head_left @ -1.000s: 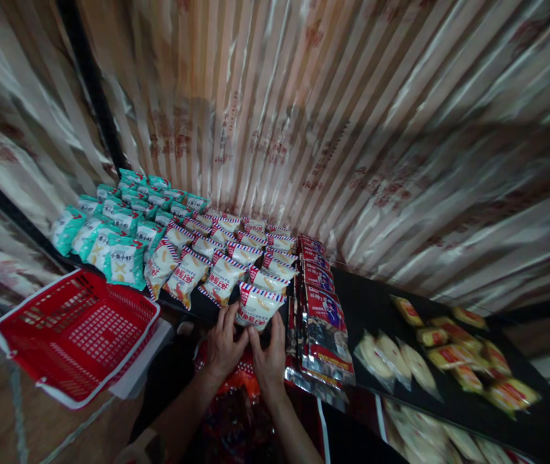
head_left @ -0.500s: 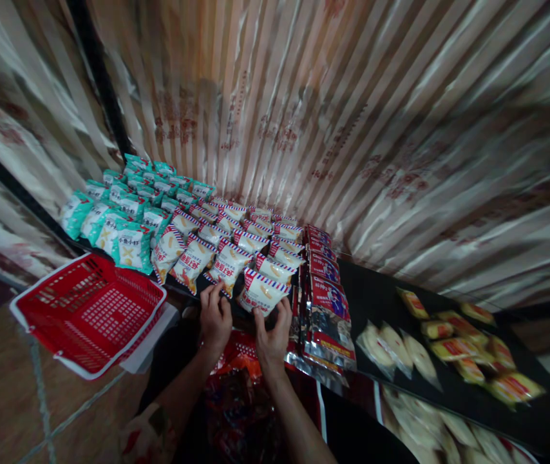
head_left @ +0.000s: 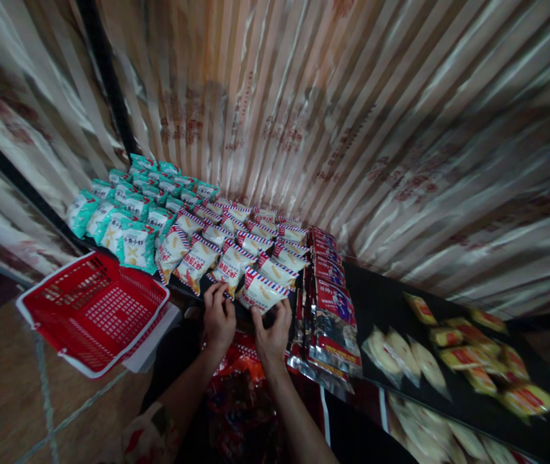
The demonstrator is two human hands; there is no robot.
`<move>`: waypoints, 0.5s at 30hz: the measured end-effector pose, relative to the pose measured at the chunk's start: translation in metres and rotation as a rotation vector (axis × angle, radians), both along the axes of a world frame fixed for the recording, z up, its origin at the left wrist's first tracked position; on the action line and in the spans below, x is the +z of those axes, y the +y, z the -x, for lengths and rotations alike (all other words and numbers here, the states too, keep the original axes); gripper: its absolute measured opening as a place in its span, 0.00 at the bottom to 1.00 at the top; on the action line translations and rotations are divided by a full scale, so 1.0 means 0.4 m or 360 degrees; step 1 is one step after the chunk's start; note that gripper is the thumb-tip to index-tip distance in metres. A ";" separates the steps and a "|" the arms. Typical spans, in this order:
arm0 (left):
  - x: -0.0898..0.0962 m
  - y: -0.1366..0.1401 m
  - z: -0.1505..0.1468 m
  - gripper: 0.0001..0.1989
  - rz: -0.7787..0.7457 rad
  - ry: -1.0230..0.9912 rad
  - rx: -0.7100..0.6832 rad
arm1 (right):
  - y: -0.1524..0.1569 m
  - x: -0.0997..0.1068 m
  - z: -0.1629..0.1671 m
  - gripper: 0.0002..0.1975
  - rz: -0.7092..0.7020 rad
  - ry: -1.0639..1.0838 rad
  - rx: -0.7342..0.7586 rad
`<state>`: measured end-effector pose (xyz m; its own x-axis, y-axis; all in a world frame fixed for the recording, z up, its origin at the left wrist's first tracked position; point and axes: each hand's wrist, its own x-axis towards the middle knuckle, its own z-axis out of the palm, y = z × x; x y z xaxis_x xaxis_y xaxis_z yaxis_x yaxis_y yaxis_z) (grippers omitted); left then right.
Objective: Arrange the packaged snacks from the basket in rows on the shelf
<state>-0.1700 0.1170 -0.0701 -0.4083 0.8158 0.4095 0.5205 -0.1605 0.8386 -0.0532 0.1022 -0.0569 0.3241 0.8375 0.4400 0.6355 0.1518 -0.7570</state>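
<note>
White bag [head_left: 262,292] aslant, top away

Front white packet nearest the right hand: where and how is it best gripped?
Probably by the striped top edge, pinched from above: on this white packet that strip looks flat and faces up, while the body below bulges and seems to tilt back.

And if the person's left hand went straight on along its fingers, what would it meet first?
Probably the white plastic snack bag with striped edging, third from left in its front row; the left hand looks close to its lower edge, contact unclear.
</note>
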 end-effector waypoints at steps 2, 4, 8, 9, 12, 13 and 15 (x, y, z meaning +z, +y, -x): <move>0.003 -0.002 -0.002 0.17 0.0008 -0.0004 -0.0001 | 0.001 0.002 0.001 0.23 0.0000 -0.0007 -0.0006; 0.005 -0.003 -0.003 0.18 0.0012 -0.0001 0.0013 | 0.004 0.004 0.004 0.23 -0.0014 -0.0024 0.0000; 0.008 -0.001 -0.001 0.20 -0.0012 -0.0009 0.0043 | 0.010 0.001 0.013 0.24 -0.0011 -0.0030 0.0011; 0.007 -0.001 0.000 0.20 -0.0013 -0.0017 0.0045 | 0.010 -0.002 0.015 0.24 -0.0008 -0.0022 0.0000; 0.005 0.002 0.002 0.20 -0.0007 -0.0022 0.0024 | 0.010 -0.013 0.015 0.26 0.0007 -0.0020 -0.0012; 0.005 0.002 0.002 0.19 -0.0006 -0.0018 0.0015 | 0.009 -0.016 0.015 0.26 0.0006 -0.0024 -0.0010; 0.004 0.002 0.002 0.18 -0.0006 -0.0014 0.0004 | 0.006 -0.020 0.014 0.28 -0.0001 -0.0033 0.0002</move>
